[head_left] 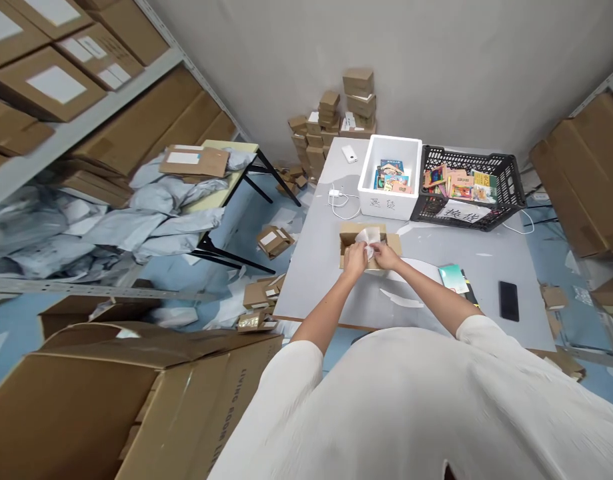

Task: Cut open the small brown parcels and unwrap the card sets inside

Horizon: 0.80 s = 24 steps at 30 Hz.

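In the head view, the left hand [355, 260] and right hand [386, 255] pinch a crumpled white sheet [369, 236] within the open carton [349, 233] on the table [313, 257]; it looks light, soft and easily torn, best held by gathered folds, while the carton's walls seem stiffer.

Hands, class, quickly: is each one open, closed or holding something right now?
Left hand: closed, fingers pinching white paper over the small cardboard box.
Right hand: closed, fingers pinching the same paper.
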Each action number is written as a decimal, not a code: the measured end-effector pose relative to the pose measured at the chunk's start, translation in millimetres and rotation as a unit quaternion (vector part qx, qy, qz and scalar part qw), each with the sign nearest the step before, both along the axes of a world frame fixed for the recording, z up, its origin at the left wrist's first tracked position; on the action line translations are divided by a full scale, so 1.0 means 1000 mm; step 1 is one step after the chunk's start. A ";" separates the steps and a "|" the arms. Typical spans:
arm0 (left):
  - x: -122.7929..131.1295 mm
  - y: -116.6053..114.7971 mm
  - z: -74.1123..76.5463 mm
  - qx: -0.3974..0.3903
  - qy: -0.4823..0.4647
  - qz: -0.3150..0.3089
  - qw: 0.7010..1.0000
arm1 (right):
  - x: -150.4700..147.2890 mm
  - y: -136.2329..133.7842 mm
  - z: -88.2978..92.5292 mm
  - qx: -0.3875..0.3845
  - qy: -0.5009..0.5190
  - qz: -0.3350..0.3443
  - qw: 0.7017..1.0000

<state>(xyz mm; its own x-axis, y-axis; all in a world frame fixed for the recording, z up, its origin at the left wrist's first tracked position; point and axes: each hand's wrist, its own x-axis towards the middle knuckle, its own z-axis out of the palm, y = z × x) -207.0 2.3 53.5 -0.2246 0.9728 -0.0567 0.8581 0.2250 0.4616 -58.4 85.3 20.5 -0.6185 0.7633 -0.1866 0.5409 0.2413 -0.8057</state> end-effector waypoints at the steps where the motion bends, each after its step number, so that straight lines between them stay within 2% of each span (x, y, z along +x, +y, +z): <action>1: -0.001 0.003 -0.003 -0.016 0.003 -0.001 1.000 | 0.001 0.000 -0.001 0.018 -0.017 0.001 1.000; 6: -0.001 0.013 -0.013 -0.061 0.008 0.006 0.998 | 0.019 0.007 -0.006 0.088 -0.037 -0.002 0.995; 9: 0.003 0.018 -0.009 -0.014 0.024 0.010 1.000 | 0.035 0.013 -0.009 0.092 -0.016 -0.025 0.995; 12: 0.014 0.025 0.001 0.034 0.007 -0.016 0.999 | 0.054 0.018 -0.010 0.095 -0.003 -0.051 0.994; 15: 0.035 0.033 0.011 0.069 -0.022 -0.062 0.995 | 0.077 0.021 -0.009 0.088 -0.014 -0.075 0.993; 18: 0.063 0.039 0.014 0.089 -0.043 -0.112 0.989 | 0.106 0.021 -0.008 0.079 -0.020 -0.099 0.992; 21: 0.095 0.040 0.010 0.088 -0.062 -0.148 0.983 | 0.140 0.016 -0.009 0.069 -0.024 -0.129 0.989; 24: 0.128 0.038 -0.001 0.064 -0.080 -0.175 0.979 | 0.180 0.007 -0.012 0.051 -0.037 -0.158 0.985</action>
